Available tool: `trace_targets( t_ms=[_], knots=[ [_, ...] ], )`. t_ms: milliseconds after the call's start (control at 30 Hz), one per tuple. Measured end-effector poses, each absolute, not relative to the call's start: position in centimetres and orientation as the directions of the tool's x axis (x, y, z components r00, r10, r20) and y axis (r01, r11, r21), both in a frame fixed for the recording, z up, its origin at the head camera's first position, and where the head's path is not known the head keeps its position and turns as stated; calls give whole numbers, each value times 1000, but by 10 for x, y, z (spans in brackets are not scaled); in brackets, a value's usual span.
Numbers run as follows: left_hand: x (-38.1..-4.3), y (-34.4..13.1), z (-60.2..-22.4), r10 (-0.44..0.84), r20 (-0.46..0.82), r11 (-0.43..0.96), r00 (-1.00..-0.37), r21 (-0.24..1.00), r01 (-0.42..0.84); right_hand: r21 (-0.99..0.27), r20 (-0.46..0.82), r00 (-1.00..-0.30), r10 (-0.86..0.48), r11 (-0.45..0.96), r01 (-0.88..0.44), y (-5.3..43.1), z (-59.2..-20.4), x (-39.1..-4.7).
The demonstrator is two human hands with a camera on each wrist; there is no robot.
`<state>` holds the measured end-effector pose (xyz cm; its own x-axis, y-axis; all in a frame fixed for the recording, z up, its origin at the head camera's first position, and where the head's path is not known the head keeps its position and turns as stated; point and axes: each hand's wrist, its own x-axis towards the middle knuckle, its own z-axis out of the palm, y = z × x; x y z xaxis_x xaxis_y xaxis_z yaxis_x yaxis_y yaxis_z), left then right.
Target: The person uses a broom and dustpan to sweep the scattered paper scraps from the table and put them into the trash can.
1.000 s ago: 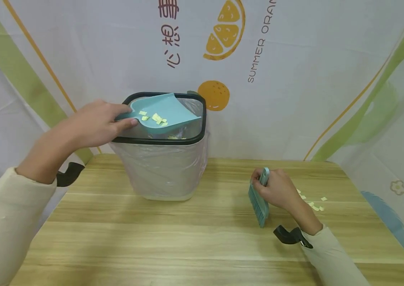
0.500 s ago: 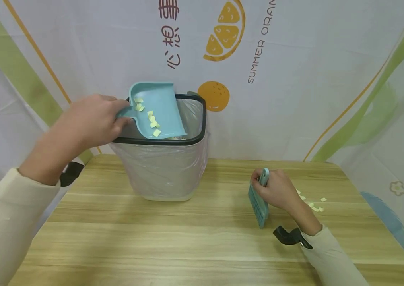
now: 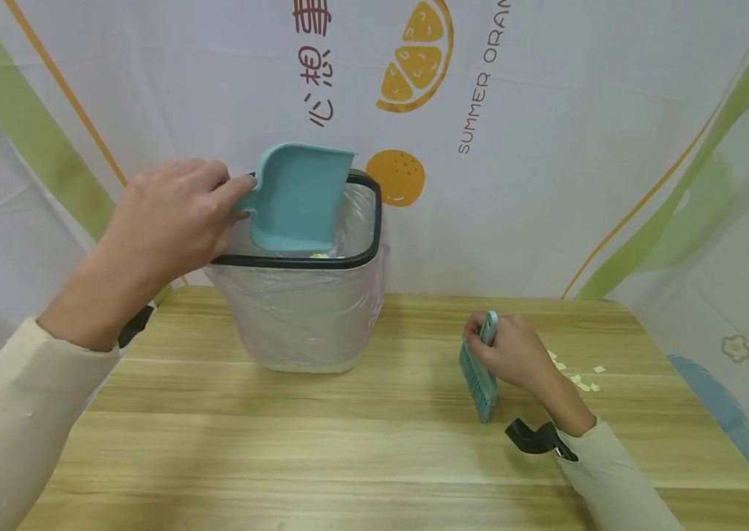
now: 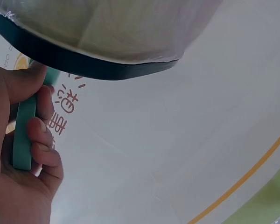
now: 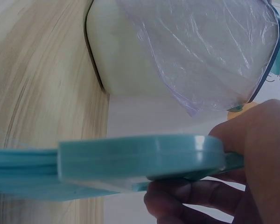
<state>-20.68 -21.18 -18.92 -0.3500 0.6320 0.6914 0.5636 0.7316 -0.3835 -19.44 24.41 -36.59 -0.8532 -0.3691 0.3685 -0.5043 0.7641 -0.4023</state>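
Observation:
My left hand (image 3: 178,214) grips the handle of a light blue dustpan (image 3: 301,195), tilted steeply over the mouth of a lined trash bin (image 3: 308,317). No scraps show on the pan's face. Some yellow paper scraps (image 3: 323,256) are visible inside the bin below its lower edge. In the left wrist view the fingers curl round the dustpan's handle (image 4: 24,135) beneath the bin's dark rim (image 4: 84,65). Over on the right, my right hand (image 3: 514,350) holds a matching hand brush (image 3: 481,376), bristles down at the table. The right wrist view shows that brush (image 5: 140,158) close up.
Several yellow paper scraps (image 3: 583,383) lie on the wooden table (image 3: 321,450) just right of my right hand. A white printed cloth (image 3: 547,147) hangs behind the table and along its sides. The bin stands near the back edge, left of the middle.
The dustpan has tipped from nearly level to steep, and the yellow scraps that lay on it have left its face. My left hand has rolled over with it. The right hand and brush stay put.

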Motion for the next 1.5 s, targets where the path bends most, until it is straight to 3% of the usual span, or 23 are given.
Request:
trace_targets(
  t_ms=[333, 733, 967, 1500],
  knots=[
    [-201, -214, -190, 546, 653, 821, -525, -291, 491, -401, 376, -852, -363, 766, -503, 244, -366, -195],
    [-198, -207, -193, 521, 590, 837, -617, -211, 505, -414, 376, -854, -361, 759, -503, 245, -367, -196],
    [-191, -198, -198, 546, 591, 812, -594, -199, 548, -414, 374, -857, -354, 763, -496, 245, -367, -195],
    [-172, -173, -214, 595, 691, 685, -410, -169, 708, -404, 375, -855, -358, 767, -498, 245, -367, -195]
  ],
)
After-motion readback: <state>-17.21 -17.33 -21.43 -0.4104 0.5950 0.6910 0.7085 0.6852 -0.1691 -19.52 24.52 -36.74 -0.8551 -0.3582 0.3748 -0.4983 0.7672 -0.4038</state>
